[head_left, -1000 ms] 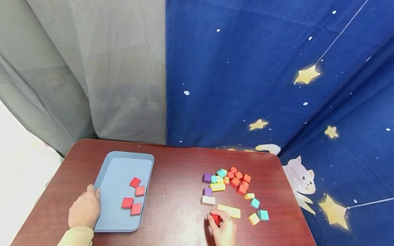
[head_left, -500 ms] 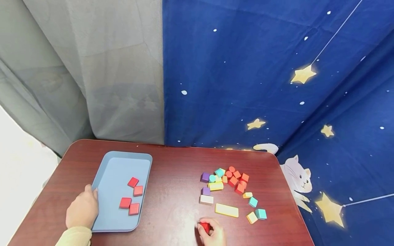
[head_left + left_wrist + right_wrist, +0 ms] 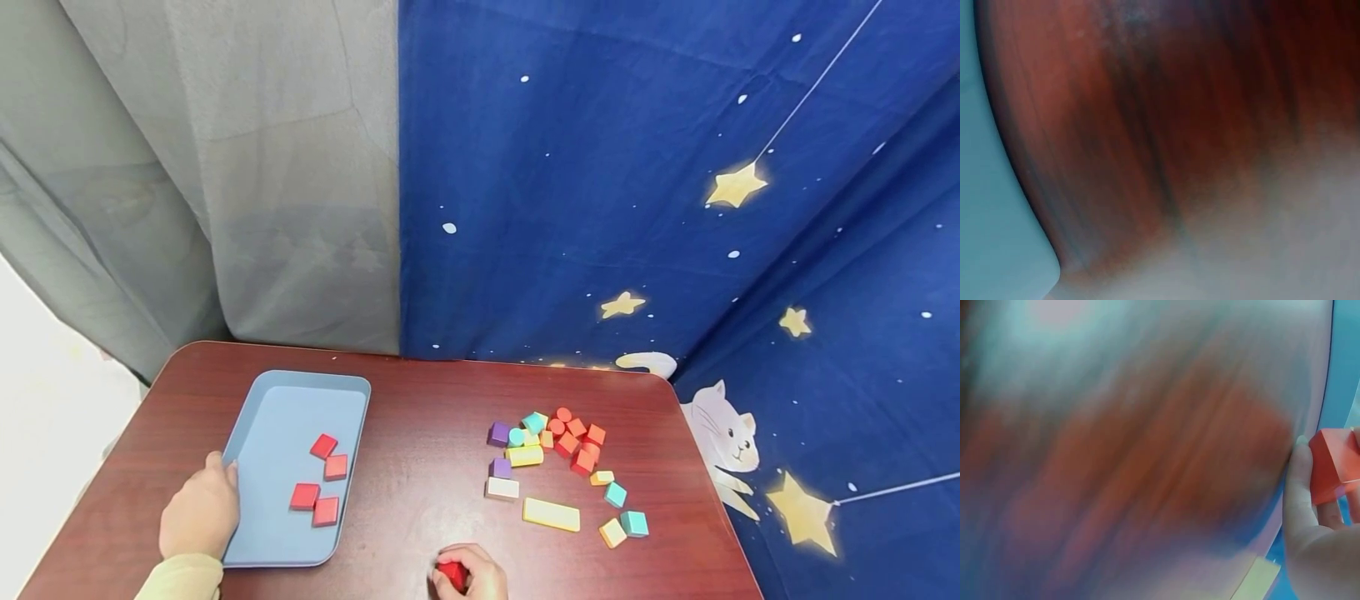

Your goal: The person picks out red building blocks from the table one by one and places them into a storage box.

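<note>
My left hand [image 3: 199, 508] grips the left rim of a light blue tray [image 3: 281, 417], its thumb over the edge; its other fingers are mostly hidden. Several red blocks [image 3: 325, 512] lie in the tray's right half. Near the table's front edge, my right hand [image 3: 480, 575] pinches another red block [image 3: 452, 574] between thumb and fingers. The right wrist view shows this red block [image 3: 1329, 464] held in the fingers at the right border. In the left wrist view only the tray's edge [image 3: 1004, 206] and blurred tabletop appear.
To the right on the brown table [image 3: 420, 450] lie a yellow plank [image 3: 551, 514], a white block [image 3: 502, 488], purple blocks [image 3: 500, 468], a cluster of red-orange blocks [image 3: 567, 444], and turquoise blocks [image 3: 634, 523]. Grey and blue curtains [image 3: 525, 250] hang behind the table.
My right hand has moved left with the red block, away from the yellow plank and toward the tray. The left hand stays on the tray; the head view has shifted slightly.
</note>
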Demonstrator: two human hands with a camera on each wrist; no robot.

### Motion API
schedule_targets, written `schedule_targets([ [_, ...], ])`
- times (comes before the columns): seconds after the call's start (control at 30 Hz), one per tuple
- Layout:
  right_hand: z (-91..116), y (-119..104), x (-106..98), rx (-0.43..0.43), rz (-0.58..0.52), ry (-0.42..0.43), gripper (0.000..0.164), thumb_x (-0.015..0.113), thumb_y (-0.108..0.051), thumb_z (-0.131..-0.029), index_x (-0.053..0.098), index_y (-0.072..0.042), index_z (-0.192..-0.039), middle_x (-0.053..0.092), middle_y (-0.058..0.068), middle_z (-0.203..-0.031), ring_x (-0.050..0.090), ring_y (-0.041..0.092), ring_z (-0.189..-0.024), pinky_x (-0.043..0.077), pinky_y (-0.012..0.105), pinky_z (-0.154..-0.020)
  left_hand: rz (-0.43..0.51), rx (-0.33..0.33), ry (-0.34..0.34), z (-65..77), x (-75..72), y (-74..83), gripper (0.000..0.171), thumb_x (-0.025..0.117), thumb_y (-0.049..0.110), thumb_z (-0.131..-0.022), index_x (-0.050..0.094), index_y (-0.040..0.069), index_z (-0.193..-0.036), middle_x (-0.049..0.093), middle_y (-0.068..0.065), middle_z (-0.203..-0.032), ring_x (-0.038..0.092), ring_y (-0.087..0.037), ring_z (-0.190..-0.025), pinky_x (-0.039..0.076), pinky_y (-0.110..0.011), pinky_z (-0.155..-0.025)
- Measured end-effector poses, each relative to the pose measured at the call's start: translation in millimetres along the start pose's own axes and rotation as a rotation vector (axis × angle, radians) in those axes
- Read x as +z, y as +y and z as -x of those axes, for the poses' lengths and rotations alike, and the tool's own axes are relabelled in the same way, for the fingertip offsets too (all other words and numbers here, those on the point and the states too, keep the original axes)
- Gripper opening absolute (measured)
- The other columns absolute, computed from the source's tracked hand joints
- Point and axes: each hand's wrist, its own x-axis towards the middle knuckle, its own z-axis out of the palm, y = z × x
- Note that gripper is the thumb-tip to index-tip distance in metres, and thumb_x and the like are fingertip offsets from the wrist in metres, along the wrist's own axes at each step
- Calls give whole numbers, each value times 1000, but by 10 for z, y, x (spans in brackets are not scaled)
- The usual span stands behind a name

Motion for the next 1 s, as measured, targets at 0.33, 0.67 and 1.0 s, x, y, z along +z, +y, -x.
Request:
schedule_targets([
  [0.33, -57, -94, 168, -31, -14, -46, 12, 77, -11, -74, 70, -16, -84, 66, -13, -89, 60, -6, -80, 44, 9, -67, 1, -5, 3, -8, 6, -17, 47, 33, 30, -103, 36, -10, -126, 58, -34, -91, 59, -53, -77, 43, -55, -56],
  [0.67, -190, -201, 232, -88, 7, -50, 15, 76, -11, -73, 69, -18, -85, 65, -13, -89, 61, -4, -82, 43, 8, -71, 4, 11, 11, 2, 9, -5, 45, 35, 28, -102, 36, -11, -126, 58, -34, -88, 58, -53, -75, 42, -55, -55],
  [1.0, -316, -301, 310, -95, -40, -66, 16, 75, -8, -75, 70, -15, -88, 65, -11, -93, 60, -4, -85, 43, 10, -72, -4, 8, 5, -6, 21, -2, 46, 35, 28, -102, 36, -11, -126, 58, -35, -89, 59, -54, -75, 43, -55, -54],
])
